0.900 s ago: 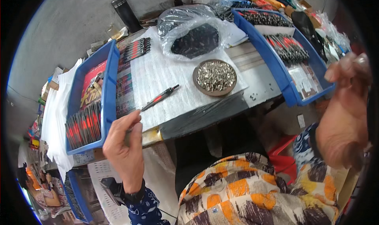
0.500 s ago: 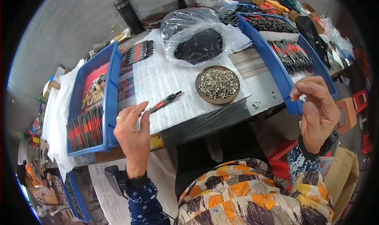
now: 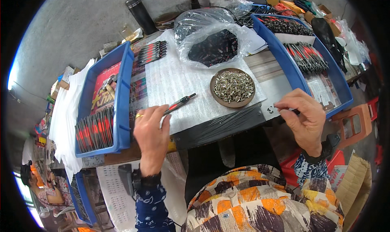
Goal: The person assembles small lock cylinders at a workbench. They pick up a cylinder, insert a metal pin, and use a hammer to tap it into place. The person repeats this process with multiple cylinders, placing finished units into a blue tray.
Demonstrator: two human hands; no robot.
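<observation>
My left hand [image 3: 153,130] holds a pen-shaped black-and-red piece [image 3: 180,103] between thumb and fingers, its slim tip pointing right over white foam sheeting [image 3: 170,77]. Lower right, my right hand [image 3: 304,117] is held above the table's edge, fingers bent and thumb slightly apart, with nothing visible in them. Its fingertips are beside several tiny black bits [image 3: 269,109]. Between my hands, farther back, stands a round brown dish [image 3: 213,98] heaped with small metal pieces [image 3: 233,87]. Behind it, a clear plastic bag [image 3: 185,49] lies open around dark small parts [image 3: 214,48].
A blue tray [image 3: 124,93] at left holds black-and-red pens [image 3: 95,130]. Another blue tray [image 3: 280,65] at right holds more pens [image 3: 306,57]. A row of pens [image 3: 152,52] lies near a black cylindrical flask [image 3: 141,14]. An orange-brown plastic stool [image 3: 352,125] stands at right.
My right hand has come left and down from beside the right tray to the tiny black bits. The left hand still holds the pen. The whole view has shifted slightly.
</observation>
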